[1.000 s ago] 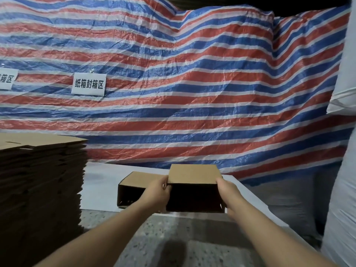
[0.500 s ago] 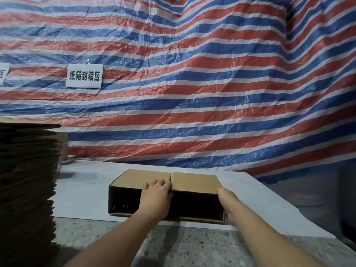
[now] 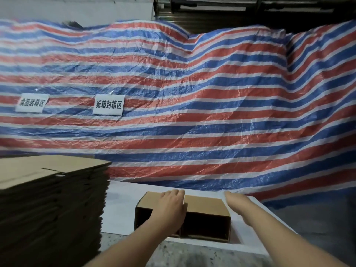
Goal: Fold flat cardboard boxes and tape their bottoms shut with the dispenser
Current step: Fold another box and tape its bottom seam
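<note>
At six o'clock, two folded boxes (image 3: pixel 204 204) now sit side by side on the white sheet (image 3: pixel 123 205); the left hand (image 3: pixel 171 206), moved forward, presses flat across their tops, the right hand (image 3: pixel 236 204), fingers straight, against the right box's side.

Head view, forward, slightly downward

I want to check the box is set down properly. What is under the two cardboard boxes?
The two cardboard boxes lie on a white sheet, which shows all around them. The left hand rests flat on top. What lies under the sheet there is covered.
</note>
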{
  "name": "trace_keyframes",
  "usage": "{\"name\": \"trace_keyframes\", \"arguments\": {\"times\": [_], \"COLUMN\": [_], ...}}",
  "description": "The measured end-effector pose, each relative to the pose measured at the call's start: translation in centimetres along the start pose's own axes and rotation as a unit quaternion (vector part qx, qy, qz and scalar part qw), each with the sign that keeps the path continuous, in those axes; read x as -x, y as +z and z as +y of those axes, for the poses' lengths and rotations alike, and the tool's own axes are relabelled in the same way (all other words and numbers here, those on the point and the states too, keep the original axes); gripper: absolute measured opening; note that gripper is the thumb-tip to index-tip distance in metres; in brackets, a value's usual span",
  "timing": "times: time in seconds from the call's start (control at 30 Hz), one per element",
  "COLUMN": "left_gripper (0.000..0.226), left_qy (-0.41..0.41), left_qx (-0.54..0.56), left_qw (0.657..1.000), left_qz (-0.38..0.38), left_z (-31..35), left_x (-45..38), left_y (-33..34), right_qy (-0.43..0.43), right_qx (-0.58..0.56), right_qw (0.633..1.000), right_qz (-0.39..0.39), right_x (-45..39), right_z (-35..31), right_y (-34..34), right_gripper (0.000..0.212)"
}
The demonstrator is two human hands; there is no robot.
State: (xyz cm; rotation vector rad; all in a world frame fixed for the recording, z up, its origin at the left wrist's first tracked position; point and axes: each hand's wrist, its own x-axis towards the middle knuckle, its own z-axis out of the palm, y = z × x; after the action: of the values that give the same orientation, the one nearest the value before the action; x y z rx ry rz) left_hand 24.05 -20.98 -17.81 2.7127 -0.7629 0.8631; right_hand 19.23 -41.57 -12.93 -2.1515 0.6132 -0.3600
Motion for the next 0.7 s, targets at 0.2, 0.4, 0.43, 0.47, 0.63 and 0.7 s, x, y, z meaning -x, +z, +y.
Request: {"name": "trace_keyframes", "arguments": {"times": [0.2, 0.4, 0.43, 0.47, 0.63, 0.7], "left_gripper": [0.025, 0.024, 0.024, 0.023, 0.036, 0.051], "left_qy": [0.03, -0.021, -0.042, -0.062, -0.179, -0.242], "left_qx": [-0.033, -0.092, -0.104, -0.124, -0.173, -0.168], "left_qw": [0.996, 0.995, 0.994, 0.99, 0.968, 0.953], "left_qz": [0.081, 0.021, -0.003, -0.023, -0.039, -0.069], "left_z": [1.7, -0.7, -1.5, -2.4, -6.7, -8.2], "left_x": [4.3, 8.9, 9.7, 10.4, 13.5, 14.7], "left_y": [-14.0, -24.2, -25.2, -25.9, -27.9, -28.0], "right_qy": [-0.11, -0.179, -0.193, -0.202, -0.216, -0.221], "right_qx": [0.035, 0.061, 0.06, 0.052, 0.067, 0.085], "right_qw": [0.992, 0.982, 0.979, 0.978, 0.974, 0.971], "right_qz": [-0.041, -0.026, -0.021, -0.018, -0.031, -0.041], "right_x": [11.2, 19.9, 20.7, 21.5, 24.6, 25.4], "right_z": [-5.9, -9.1, -9.3, -9.5, -10.2, -10.4], "right_y": [-4.5, -7.7, -7.9, -8.2, -8.9, -9.0], "right_gripper": [0.05, 0.033, 0.025, 0.026, 0.032, 0.033]}}
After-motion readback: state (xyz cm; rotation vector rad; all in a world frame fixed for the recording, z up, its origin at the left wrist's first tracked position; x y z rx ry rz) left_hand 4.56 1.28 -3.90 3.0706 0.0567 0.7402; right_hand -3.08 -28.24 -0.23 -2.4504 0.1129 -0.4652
